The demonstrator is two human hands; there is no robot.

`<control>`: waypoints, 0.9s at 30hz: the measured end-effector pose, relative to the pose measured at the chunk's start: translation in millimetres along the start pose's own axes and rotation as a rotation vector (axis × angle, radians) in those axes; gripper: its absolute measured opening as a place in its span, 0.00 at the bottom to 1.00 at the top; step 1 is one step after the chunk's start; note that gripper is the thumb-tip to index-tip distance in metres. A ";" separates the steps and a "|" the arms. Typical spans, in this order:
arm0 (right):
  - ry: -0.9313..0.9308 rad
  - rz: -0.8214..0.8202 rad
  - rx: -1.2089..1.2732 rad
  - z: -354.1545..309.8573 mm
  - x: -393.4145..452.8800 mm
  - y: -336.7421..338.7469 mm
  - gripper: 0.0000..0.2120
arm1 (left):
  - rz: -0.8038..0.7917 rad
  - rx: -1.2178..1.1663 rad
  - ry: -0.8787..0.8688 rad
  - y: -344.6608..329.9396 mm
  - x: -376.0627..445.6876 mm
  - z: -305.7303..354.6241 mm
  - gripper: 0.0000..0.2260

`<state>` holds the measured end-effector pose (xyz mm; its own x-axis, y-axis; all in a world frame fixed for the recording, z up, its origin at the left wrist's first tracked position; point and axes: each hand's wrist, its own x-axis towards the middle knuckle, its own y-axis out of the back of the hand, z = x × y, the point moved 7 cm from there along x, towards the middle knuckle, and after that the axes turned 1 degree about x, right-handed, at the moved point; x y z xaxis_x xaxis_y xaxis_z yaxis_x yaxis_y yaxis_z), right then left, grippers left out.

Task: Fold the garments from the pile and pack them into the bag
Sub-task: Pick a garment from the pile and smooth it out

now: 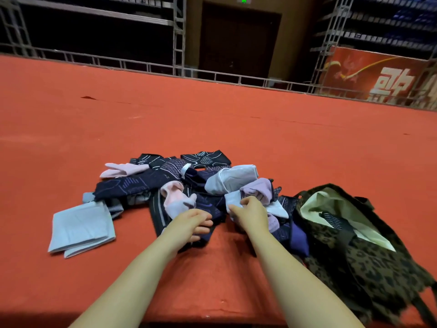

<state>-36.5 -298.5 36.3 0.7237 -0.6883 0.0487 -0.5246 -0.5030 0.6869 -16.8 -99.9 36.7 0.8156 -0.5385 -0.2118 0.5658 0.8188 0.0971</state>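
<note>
A pale blue garment (233,201) on the pile's (165,183) near right edge is pinched by the right hand (250,213); the left hand (191,223) is loosely curled on dark fabric. Stuff looks light and floppy, so corners are best grabbed. The bag (354,245) gapes open just right, and loads of bare red table (212,119) is left beyond.

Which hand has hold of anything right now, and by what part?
The right hand pinches a pale blue garment by its near edge, on the pile. The left hand rests on a dark navy garment; whether it grips cannot be told.
</note>
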 end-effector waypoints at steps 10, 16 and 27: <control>-0.028 -0.418 0.724 -39.2 -31.9 2.9 0.06 | 0.108 -0.179 -0.047 14.2 -0.1 -6.4 0.14; 0.189 -0.706 0.873 -81.4 -57.8 15.9 0.13 | 0.037 -0.425 -0.084 11.6 8.6 23.2 0.25; 0.222 -0.798 0.967 -74.4 -36.0 -17.1 0.18 | -0.042 -0.406 -0.194 25.9 41.2 49.6 0.18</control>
<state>-20.2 -226.2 76.8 0.9981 0.0349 0.0513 0.0454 -0.9743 -0.2208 37.5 -110.7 78.8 0.8227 -0.5683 -0.0172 0.5368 0.7864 -0.3056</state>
